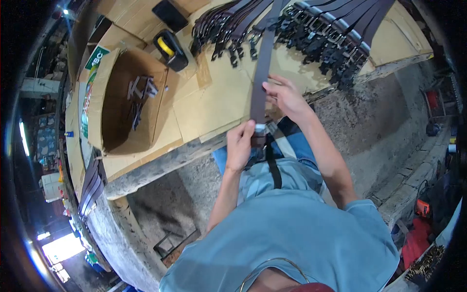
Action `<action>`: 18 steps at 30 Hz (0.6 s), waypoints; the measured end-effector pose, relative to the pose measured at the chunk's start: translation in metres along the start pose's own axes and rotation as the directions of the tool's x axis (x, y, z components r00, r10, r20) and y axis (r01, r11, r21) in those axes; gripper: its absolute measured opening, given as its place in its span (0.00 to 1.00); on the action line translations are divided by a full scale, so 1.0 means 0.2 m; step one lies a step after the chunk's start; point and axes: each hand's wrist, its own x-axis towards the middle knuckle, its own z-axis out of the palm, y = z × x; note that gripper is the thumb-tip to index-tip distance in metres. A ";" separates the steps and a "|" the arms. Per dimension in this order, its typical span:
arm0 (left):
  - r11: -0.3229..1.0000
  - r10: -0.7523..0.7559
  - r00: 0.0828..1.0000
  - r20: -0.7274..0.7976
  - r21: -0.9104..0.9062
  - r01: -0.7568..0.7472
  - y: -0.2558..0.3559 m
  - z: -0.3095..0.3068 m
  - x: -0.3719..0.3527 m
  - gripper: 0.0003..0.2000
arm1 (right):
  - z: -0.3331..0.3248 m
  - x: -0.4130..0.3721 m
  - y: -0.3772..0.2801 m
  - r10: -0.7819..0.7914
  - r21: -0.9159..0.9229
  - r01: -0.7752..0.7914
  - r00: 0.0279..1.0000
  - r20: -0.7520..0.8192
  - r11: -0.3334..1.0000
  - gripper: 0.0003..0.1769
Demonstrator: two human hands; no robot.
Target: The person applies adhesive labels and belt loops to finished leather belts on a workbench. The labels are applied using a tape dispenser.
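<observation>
A long dark brown belt strap (261,78) runs from the far side of the table down to its near edge, passing between two piles of similar straps. My left hand (238,148) is closed on the strap's near end, thumb on top. Right beside that thumb is a light-coloured band (260,127), with dark buckle-like pieces around it. Higher up, my right hand (288,100) pinches the strap's right edge between thumb and curled fingers. A black strap and a pale one hang over my lap just below.
An open cardboard box (109,109) with small pieces inside stands on the left. Behind it is a black tape dispenser (170,51) with a yellow core. Belts with buckles lie in a left pile (228,29) and a right pile (331,39) at the back.
</observation>
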 end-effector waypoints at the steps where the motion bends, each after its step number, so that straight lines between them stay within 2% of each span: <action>1: 1.000 0.016 1.000 -0.003 0.017 -0.015 0.01 -0.03 -0.02 0.17 | 0.00 0.08 -0.03 -0.019 -0.005 0.019 1.000 -0.003 1.000 0.17; 4: 0.996 0.068 0.997 0.026 0.056 -0.070 0.07 -0.11 -0.04 0.18 | 0.06 0.36 -0.16 -0.119 0.039 0.118 0.993 0.017 0.992 0.14; 6: 0.991 0.104 0.993 0.057 0.076 -0.108 0.11 -0.17 -0.04 0.19 | 0.11 0.53 -0.28 -0.133 -0.093 0.127 0.989 -0.059 0.987 0.10; 8: 1.000 -0.006 0.998 0.066 0.001 0.006 0.16 -0.22 -0.04 0.17 | 0.20 0.69 -0.43 -0.169 -0.102 0.161 0.983 -0.072 0.982 0.11; 10: 1.000 -0.026 0.999 0.027 0.015 0.026 0.20 -0.27 -0.02 0.17 | 0.27 0.84 -0.60 -0.209 -0.109 0.199 0.973 -0.093 0.974 0.12; 12: 0.998 -0.059 0.998 -0.007 0.033 0.059 0.25 -0.32 0.01 0.18 | 0.32 0.99 -0.75 -0.213 -0.077 0.211 0.977 -0.006 0.974 0.16; 13: 0.995 -0.073 0.997 -0.026 0.073 0.075 0.27 -0.35 0.02 0.17 | 0.34 1.09 -0.82 -0.221 -0.076 0.219 0.975 -0.017 0.973 0.16; 15: 0.988 -0.094 0.995 -0.028 0.119 0.097 0.32 -0.42 0.04 0.16 | 0.35 1.27 -0.99 -0.197 0.149 0.204 0.979 -0.061 0.968 0.16; 17: 0.974 -0.179 0.984 -0.017 0.141 0.179 0.36 -0.50 0.06 0.14 | 0.29 1.45 -1.20 -0.215 0.165 0.229 0.972 -0.097 0.959 0.16; 18: 0.971 -0.176 0.979 -0.101 0.144 0.189 0.41 -0.50 0.07 0.10 | 0.26 1.53 -1.32 -0.232 0.174 0.249 0.966 -0.112 0.953 0.16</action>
